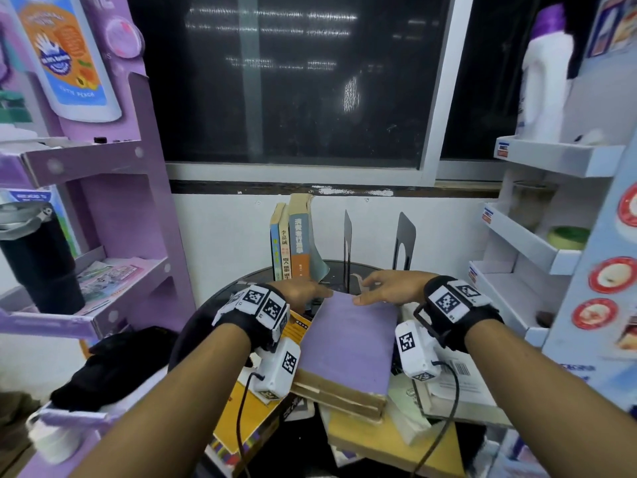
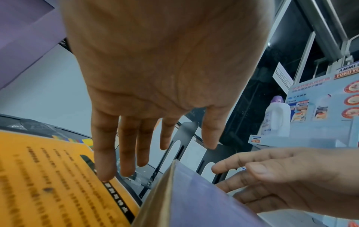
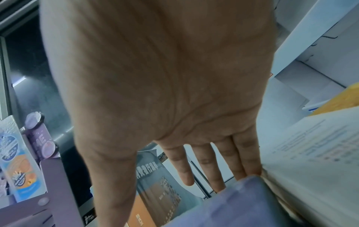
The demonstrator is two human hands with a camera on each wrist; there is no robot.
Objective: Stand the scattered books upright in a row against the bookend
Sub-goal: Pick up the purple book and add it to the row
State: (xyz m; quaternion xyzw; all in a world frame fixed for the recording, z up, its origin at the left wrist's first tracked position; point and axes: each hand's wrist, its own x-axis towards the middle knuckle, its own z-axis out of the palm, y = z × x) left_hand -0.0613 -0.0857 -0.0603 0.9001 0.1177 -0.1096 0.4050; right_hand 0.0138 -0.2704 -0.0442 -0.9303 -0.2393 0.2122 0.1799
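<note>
On the round black table [image 1: 220,294] under the dark window, three paperbacks [image 1: 291,243] stand upright at twelve o'clock beside two black metal bookends [image 1: 347,250]. Nearer me lies a thick, lavender-covered book [image 1: 348,343] with yellowed pages, atop scattered books. My left hand [image 1: 303,291] and right hand [image 1: 389,289] reach its far edge, fingers straight, gripping nothing.

Black wristbands [image 1: 458,310], white tagged cameras [image 1: 415,350]

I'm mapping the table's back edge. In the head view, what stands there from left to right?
Three upright books → thin black bookend → wider black bookend. Both hands hover in front, over the purple book.
</note>
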